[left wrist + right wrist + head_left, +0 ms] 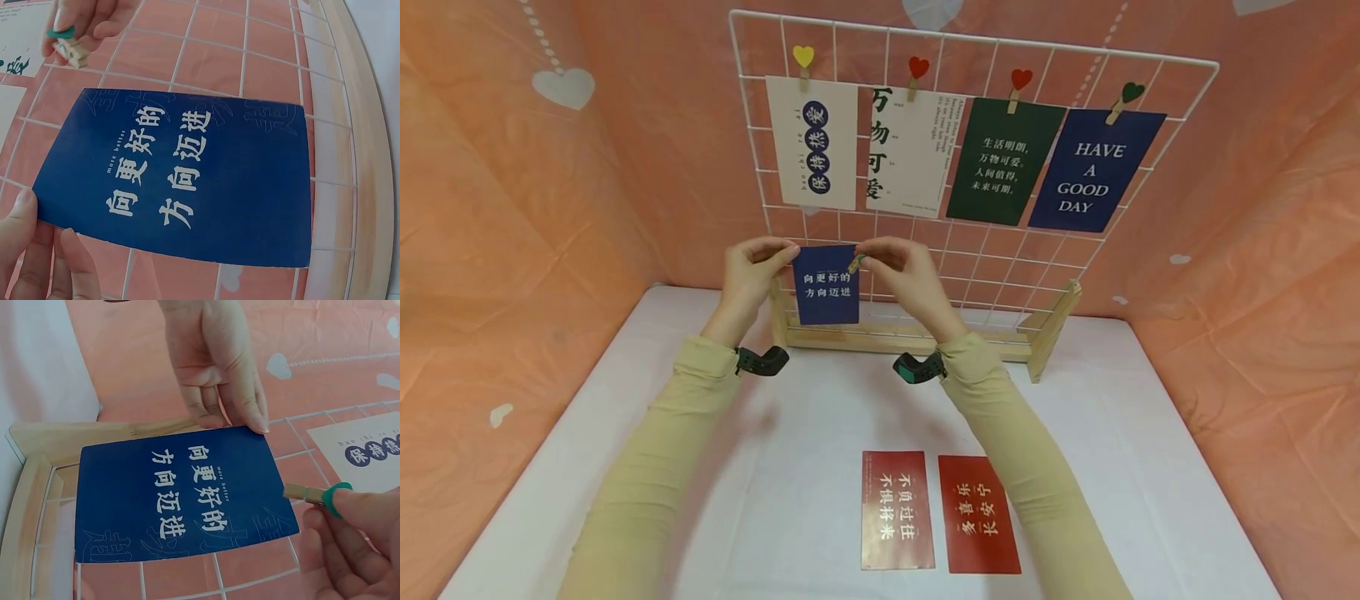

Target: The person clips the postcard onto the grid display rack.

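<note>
My left hand (pixel 748 279) pinches a blue card (pixel 826 304) with white characters by its upper left corner, in front of the lower part of a white wire grid (pixel 958 271). Between thumb and fingers, my right hand (pixel 906 271) holds a small wooden clothespin (pixel 305 492) with a green top. In the right wrist view the clothespin's tip lies close to the card's edge; whether they touch I cannot tell. The left wrist view shows the card's face in full, with the right hand (pixel 94 25) beyond its edge.
Four cards hang along the grid's upper rows under heart clothespins, among them a cream card (pixel 835 150), a green card (pixel 992 204) and a blue English card (pixel 1063 200). The grid stands in a wooden base (pixel 910 340). Two red cards (pixel 897 550) lie on the white table (pixel 775 517).
</note>
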{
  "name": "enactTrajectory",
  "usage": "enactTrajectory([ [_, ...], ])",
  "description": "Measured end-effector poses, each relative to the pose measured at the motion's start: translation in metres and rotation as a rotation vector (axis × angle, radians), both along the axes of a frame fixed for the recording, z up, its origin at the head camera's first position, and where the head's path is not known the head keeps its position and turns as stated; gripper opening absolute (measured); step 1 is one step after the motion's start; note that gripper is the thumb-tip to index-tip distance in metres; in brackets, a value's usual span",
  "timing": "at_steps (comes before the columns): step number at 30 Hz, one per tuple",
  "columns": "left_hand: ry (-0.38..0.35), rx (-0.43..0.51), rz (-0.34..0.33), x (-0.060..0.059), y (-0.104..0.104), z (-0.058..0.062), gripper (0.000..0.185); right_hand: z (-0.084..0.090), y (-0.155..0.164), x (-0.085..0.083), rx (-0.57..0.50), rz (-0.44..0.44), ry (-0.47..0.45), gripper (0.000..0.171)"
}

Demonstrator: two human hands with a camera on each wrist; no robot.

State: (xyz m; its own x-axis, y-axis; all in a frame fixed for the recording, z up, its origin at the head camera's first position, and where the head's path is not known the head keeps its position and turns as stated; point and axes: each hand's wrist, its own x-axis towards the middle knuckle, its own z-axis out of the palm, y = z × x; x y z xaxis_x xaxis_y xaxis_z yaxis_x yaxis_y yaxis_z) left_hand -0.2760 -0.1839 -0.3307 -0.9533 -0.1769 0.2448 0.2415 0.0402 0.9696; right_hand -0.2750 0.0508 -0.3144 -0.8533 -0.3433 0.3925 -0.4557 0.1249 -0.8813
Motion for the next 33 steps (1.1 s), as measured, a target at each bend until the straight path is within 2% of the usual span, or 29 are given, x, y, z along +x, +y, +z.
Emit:
enactTrajectory([
  [4, 0.008, 0.003, 0.003, -0.003, 0.000, 0.001, 0.013, 0.000, -0.008, -0.006, 0.005, -0.060, 0.062, 0.021],
  [14, 0.027, -0.022, 0.033, -0.008, 0.000, 0.005, 0.018, 0.003, -0.026, -0.014, -0.021, -0.130, 0.161, 0.021],
  [21, 0.064, -0.008, 0.033, -0.009, 0.001, 0.006, 0.020, 0.004, -0.035, -0.018, 0.000, -0.181, 0.176, 0.019],
  [29, 0.073, -0.049, 0.052, -0.008, 0.003, 0.008, 0.023, 0.002, -0.040, -0.021, -0.014, -0.215, 0.184, 0.018],
  [33, 0.079, -0.061, 0.069, -0.008, 0.004, 0.009, 0.023, 0.001, -0.042, -0.022, -0.005, -0.237, 0.217, 0.018],
])
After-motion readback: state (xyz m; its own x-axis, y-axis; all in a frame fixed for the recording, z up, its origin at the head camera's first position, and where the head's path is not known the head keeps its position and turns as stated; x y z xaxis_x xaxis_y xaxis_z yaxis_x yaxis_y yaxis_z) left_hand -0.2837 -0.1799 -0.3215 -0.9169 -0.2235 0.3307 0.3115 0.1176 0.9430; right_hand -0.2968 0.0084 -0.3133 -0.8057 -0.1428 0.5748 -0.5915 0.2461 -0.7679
